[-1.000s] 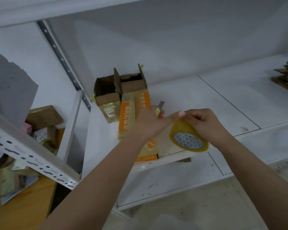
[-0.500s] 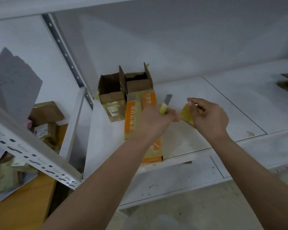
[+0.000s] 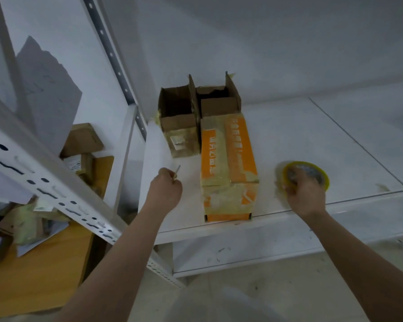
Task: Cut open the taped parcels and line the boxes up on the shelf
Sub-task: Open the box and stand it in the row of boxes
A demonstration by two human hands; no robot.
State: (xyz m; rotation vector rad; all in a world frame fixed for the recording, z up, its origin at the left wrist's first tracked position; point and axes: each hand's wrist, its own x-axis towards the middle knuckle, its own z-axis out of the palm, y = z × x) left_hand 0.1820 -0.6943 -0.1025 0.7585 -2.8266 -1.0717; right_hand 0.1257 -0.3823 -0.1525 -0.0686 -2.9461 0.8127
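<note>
done: two boxes sit side by side at the back-left of the shelf (image 3: 335, 145), both with top flaps up, so I judge them cut open.
small box (image 3: 180, 126): plain brown, glossy yellowish tape and a label on its front, left of the pair.
orange box (image 3: 228, 163): long, orange print, heavy yellowish tape over the near end; touching the small box, runs to the shelf's front edge.
left: more parcels lie on the wooden table (image 3: 33, 275) at far left, apparently unshelved.
left hand (image 3: 165, 194): fingers curled round the knife (image 3: 176, 174), blade tip up, just left of the orange box.
right hand (image 3: 304, 194): fingers clamped on the tape roll (image 3: 312, 173), on the shelf right of the orange box.
</note>
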